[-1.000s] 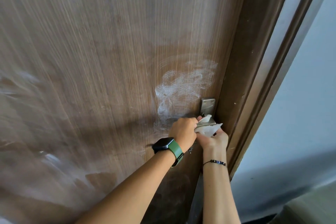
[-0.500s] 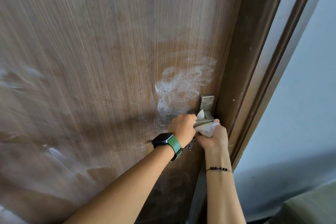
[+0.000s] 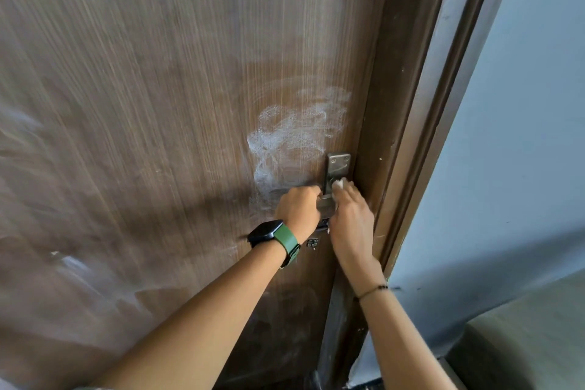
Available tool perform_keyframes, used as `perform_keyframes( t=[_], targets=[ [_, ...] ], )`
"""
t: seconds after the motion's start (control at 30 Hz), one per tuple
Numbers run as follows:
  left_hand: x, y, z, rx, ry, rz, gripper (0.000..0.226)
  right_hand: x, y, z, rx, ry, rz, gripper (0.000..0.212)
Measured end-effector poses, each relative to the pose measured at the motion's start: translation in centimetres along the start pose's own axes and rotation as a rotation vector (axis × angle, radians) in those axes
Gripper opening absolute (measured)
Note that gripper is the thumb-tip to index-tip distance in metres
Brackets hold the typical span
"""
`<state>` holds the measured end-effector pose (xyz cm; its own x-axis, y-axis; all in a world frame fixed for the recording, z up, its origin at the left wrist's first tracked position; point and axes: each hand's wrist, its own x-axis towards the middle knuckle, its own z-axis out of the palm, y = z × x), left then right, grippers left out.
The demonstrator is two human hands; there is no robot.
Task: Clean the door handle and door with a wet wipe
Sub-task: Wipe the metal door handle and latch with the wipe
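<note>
A brown wood-grain door (image 3: 158,104) fills the view, with a whitish smear (image 3: 294,136) above the handle. The metal handle plate (image 3: 338,166) sits near the door's right edge. My left hand (image 3: 299,207), with a green-strapped watch on its wrist, is closed around the lever, which it mostly hides. My right hand (image 3: 351,215) presses a crumpled white wet wipe (image 3: 339,183) against the lower part of the plate; only a small bit of the wipe shows past the fingers.
The dark door frame (image 3: 421,136) runs along the right of the door, and a pale blue wall (image 3: 522,136) lies beyond it. A small key (image 3: 312,243) hangs under the handle. A grey-green surface (image 3: 522,351) sits at the bottom right.
My right hand has moved up from below the lever onto the handle plate, and the wipe is now balled under its fingers. My left hand stays on the lever.
</note>
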<state>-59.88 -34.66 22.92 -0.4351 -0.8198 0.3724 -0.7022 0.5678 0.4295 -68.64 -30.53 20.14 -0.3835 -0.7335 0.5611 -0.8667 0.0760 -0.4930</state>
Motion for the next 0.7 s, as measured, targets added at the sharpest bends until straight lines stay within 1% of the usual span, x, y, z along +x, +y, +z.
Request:
perform_keyframes(
  t=[0.07,0.13,0.2,0.23,0.3,0.37,0.4,0.43,0.47,0.5,0.53,0.63,0.7],
  targets=[
    [0.0,-0.1,0.0,-0.005,-0.012,-0.010,0.017,-1.2,0.3,0.4,0.030,0.050,-0.046,0.042],
    [0.0,0.1,-0.4,-0.028,-0.044,-0.017,0.015,-0.4,0.5,0.5,0.126,0.078,0.044,0.043],
    [0.3,0.2,-0.9,-0.068,-0.099,-0.044,0.021,0.2,0.4,0.2,0.203,0.080,0.151,0.040],
    [0.4,0.1,-1.2,-0.092,-0.121,-0.066,0.022,0.1,0.3,0.2,0.172,0.086,0.126,0.040],
    [0.6,-0.3,-1.9,-0.142,-0.140,-0.115,0.023,-0.6,0.5,0.1,0.039,0.055,-0.071,0.041],
    [0.3,-1.0,-2.6,-0.202,-0.125,-0.167,0.031,-0.6,2.0,-0.3,-0.091,0.012,-0.248,0.051],
    [0.0,-1.2,-2.9,-0.237,-0.125,-0.194,0.033,-0.3,2.7,-0.6,-0.125,-0.004,-0.256,0.056],
    [-0.3,-1.4,-3.1,-0.284,-0.128,-0.225,0.033,-0.1,3.0,-0.7,-0.131,0.001,-0.222,0.056],
    [-0.4,-1.5,-3.1,-0.359,-0.125,-0.270,0.031,-0.1,2.7,-0.7,-0.095,0.033,-0.189,0.051],
    [-0.5,-1.6,-3.1,-0.470,-0.106,-0.333,0.030,-0.2,2.0,-0.4,-0.044,0.071,-0.194,0.043],
    [-0.6,-1.4,-3.0,-0.608,-0.074,-0.415,0.028,-0.5,0.9,0.0,-0.002,0.082,-0.258,0.037],
    [-0.7,-1.3,-3.1,-0.995,0.006,-0.679,0.022,-1.0,-2.2,1.5,-0.032,0.074,-0.591,0.019],
    [-1.0,-1.5,-3.8,-1.194,-0.037,-0.778,0.022,-0.5,-1.8,1.3,-0.054,0.017,-0.657,0.022]
  ],
)
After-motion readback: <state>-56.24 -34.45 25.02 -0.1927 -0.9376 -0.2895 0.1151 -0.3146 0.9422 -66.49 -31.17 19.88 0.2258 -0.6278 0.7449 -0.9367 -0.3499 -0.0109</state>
